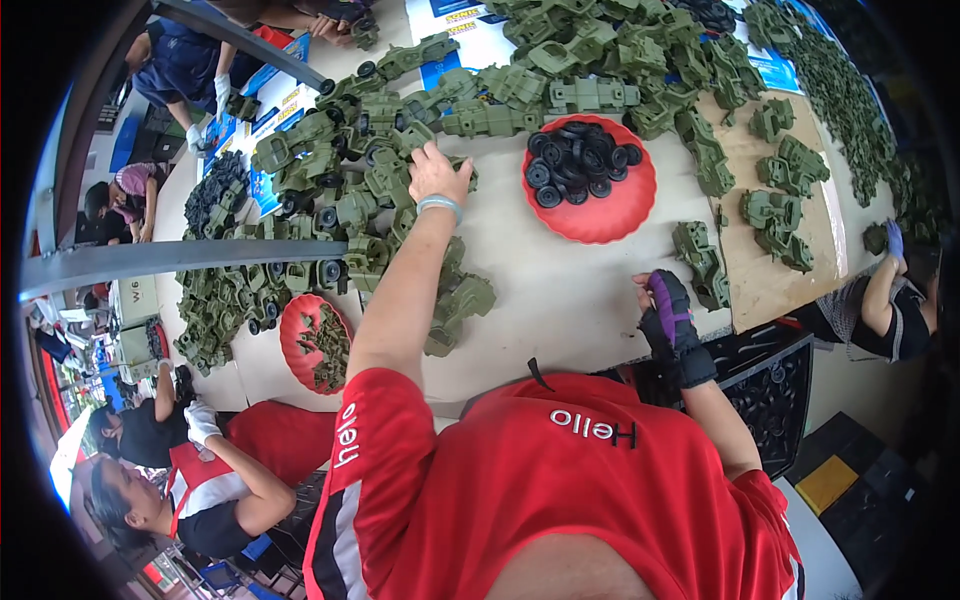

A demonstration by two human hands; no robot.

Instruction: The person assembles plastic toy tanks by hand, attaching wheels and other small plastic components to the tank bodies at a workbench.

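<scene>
Left of centre, one red bowl holds small green parts. At upper centre, our left hand spreads over piled green vehicle bodies; we cannot tell whether it grips. A hard tug could topple them. Rightward, a knock could spill black wheels from one red plate. At centre right, our right hand half-curls, contents unclear. Overlap prevents us counting bodies or wheels.

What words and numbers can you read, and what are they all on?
I won't copy the words, but here's where writing is:
Red shirt, chest: one word, upside down here.
Its sleeve: one white word, sideways.
Blue-and-white sheets: yellow lettering, plus smaller print too blurry.
Pale box: dark characters.
Black wheels: any marks are too small.
</scene>
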